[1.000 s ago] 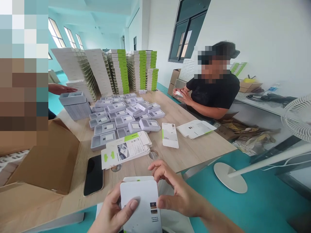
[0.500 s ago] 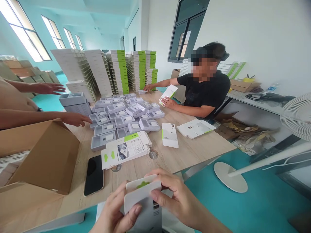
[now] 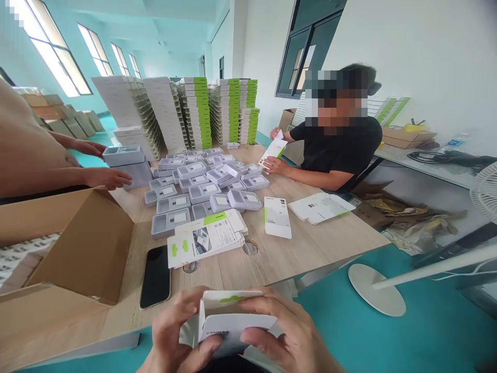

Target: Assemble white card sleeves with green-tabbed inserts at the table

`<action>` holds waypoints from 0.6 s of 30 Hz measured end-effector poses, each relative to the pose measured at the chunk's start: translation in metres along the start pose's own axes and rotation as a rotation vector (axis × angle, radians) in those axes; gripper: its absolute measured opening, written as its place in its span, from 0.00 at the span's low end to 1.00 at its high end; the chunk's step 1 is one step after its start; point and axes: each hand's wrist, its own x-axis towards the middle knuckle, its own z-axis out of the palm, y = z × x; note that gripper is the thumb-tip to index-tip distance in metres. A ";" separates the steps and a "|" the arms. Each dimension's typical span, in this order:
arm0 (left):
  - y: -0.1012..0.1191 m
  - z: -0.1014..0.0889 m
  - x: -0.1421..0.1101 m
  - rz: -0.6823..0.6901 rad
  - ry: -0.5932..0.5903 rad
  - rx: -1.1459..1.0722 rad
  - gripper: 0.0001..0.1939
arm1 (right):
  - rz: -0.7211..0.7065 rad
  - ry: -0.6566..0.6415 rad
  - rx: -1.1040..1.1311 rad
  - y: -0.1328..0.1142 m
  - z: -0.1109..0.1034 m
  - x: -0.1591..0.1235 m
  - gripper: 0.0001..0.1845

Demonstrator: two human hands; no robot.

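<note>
Item: one white card carton (image 3: 233,311), held low in the view just past the near edge of the light wood-grain table (image 3: 279,259), its long axis lying crosswise between the hands. Neither hand is clearly nearer: the left hand (image 3: 174,331) pinches one end and the right hand (image 3: 289,331) the other, fingers curled, not spread. Carton opened out, green print mark (image 3: 233,299) on its pale face, grey surface showing beneath; contents cannot be told. Also listed, on the table: black smartphone (image 3: 155,277), flat printed carton (image 3: 205,241), rows of grey moulded trays (image 3: 169,223). Beyond: a co-worker's hand (image 3: 106,178) beside a tray stack (image 3: 128,171); a seated person (image 3: 334,150) in a black T-shirt, holding another carton (image 3: 274,150).
</note>
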 end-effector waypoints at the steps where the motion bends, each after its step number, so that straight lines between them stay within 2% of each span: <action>1: -0.002 0.000 -0.005 0.011 0.012 -0.043 0.26 | -0.030 0.018 -0.013 0.001 0.001 0.000 0.14; 5: -0.005 -0.002 -0.015 0.019 0.005 -0.092 0.26 | -0.050 0.013 0.004 0.000 0.001 0.006 0.13; 8: 0.000 -0.003 -0.014 0.000 0.023 -0.081 0.28 | -0.058 -0.011 0.024 -0.001 0.000 0.011 0.13; 11: 0.005 -0.003 -0.008 -0.039 -0.024 -0.069 0.25 | -0.056 0.000 0.023 -0.002 -0.002 0.015 0.12; 15: 0.010 -0.001 0.000 -0.045 -0.114 -0.095 0.23 | 0.079 0.001 0.060 -0.003 -0.008 0.018 0.13; 18: 0.008 0.001 -0.001 -0.062 -0.141 -0.148 0.25 | 0.183 -0.081 0.127 -0.003 -0.013 0.023 0.17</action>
